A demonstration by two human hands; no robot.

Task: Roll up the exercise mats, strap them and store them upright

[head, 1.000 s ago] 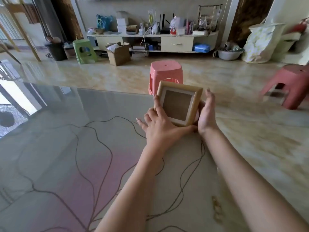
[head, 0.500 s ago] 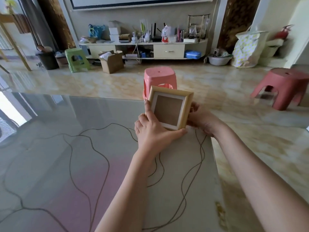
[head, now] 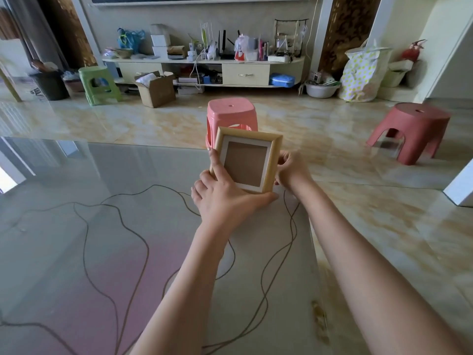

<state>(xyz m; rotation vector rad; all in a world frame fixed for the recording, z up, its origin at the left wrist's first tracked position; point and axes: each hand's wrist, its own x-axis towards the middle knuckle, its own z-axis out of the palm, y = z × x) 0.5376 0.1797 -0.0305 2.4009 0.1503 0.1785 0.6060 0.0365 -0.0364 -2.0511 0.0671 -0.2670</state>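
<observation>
A small wooden picture frame point(head: 247, 160) with a white mat and brown backing stands upright near the far right corner of a glossy table point(head: 128, 190) with a line pattern. My left hand point(head: 225, 196) holds its left and bottom edges, index finger lying up the left side. My right hand point(head: 290, 169) is curled behind the frame's right edge; its fingertips are hidden behind the frame. No exercise mat is in view.
Beyond the table stand a pink stool point(head: 231, 116), a darker red stool point(head: 414, 131) at right and a green stool point(head: 98, 84) at left. A cardboard box point(head: 157, 89), a cluttered TV cabinet point(head: 204, 70), a basin point(head: 321, 89) and a dotted bag point(head: 363, 73) line the wall.
My right hand went from lying flat along the frame's right side to curling behind it. The frame stands a little more upright. The camera view tilted up slightly.
</observation>
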